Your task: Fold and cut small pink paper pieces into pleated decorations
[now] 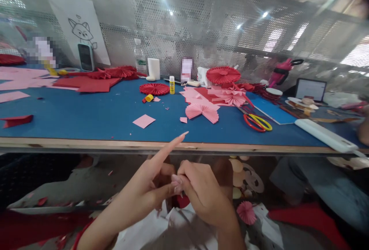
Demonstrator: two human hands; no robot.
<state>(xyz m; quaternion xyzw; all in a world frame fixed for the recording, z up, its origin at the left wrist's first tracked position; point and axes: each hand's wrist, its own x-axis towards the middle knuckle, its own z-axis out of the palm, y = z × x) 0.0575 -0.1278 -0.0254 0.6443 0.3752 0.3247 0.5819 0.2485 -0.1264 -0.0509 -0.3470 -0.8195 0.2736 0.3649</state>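
Observation:
My left hand is in front of the table edge, its index finger stretched toward the tabletop and its thumb reaching across to my right hand. The other left fingers are partly curled, and I see nothing held in them. My right hand is closed, with thumb and fingers pinched together at the tip of my left thumb. Whether a small thing sits in that pinch is hidden. Beyond the hands on the blue tabletop lie a folded pink paper fan, a pink paper square and a small pink scrap.
A glue stick stands uncapped by its yellow cap and a red pleated rosette. Scissors and a white glue gun lie right. A phone leans behind. Paper scraps and a pink rosette are below.

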